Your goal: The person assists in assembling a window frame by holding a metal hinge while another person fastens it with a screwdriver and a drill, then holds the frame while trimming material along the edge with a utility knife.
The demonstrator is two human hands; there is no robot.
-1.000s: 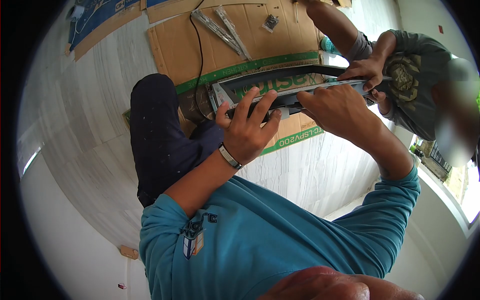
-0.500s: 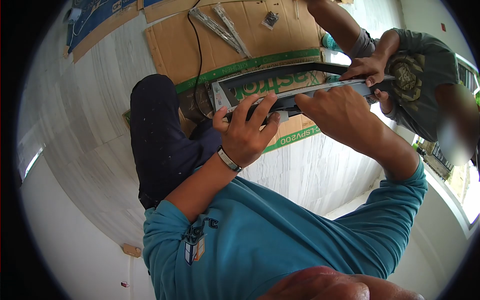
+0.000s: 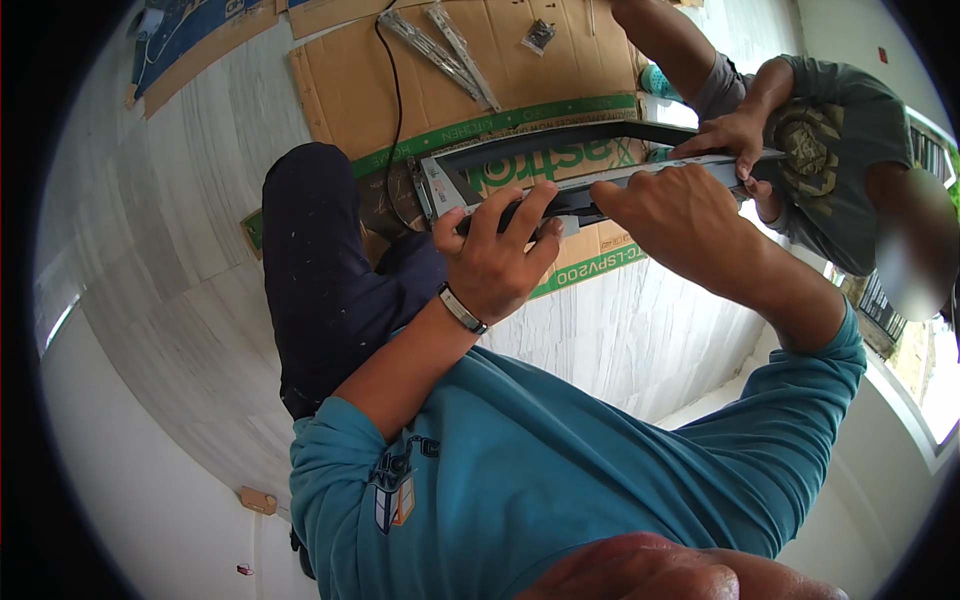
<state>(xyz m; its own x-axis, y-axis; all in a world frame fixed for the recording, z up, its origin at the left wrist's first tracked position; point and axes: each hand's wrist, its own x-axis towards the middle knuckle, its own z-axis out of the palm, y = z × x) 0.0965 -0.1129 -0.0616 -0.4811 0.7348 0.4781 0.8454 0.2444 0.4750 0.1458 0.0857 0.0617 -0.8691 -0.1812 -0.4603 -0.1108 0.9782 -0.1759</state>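
A long dark frame with a pale metal edge (image 3: pixel 590 181) stands over the cardboard. My left hand (image 3: pixel 498 248), with a band on its wrist, lies on the near side of its left part, fingers bent over the edge. My right hand (image 3: pixel 685 225) is closed on the middle of the same edge, its fingertips partly hidden. A small light grey piece (image 3: pixel 570 225) shows between my hands, just under the edge. At the frame's right end, a co-worker's hands (image 3: pixel 728 140) hold it from above and below.
Cardboard (image 3: pixel 345 85) with green bands covers part of the tiled floor (image 3: pixel 200 190). On it lie wrapped metal rails (image 3: pixel 435 52), a small bag of dark parts (image 3: pixel 538 37) and a black cable (image 3: pixel 399 120). The co-worker (image 3: pixel 850 150) crouches at the right. My bent knee (image 3: pixel 312 185) is left.
My hands keep nearly the same places on the frame. The frame and the co-worker's hands have shifted only slightly. My right elbow has moved a little outward to the right.
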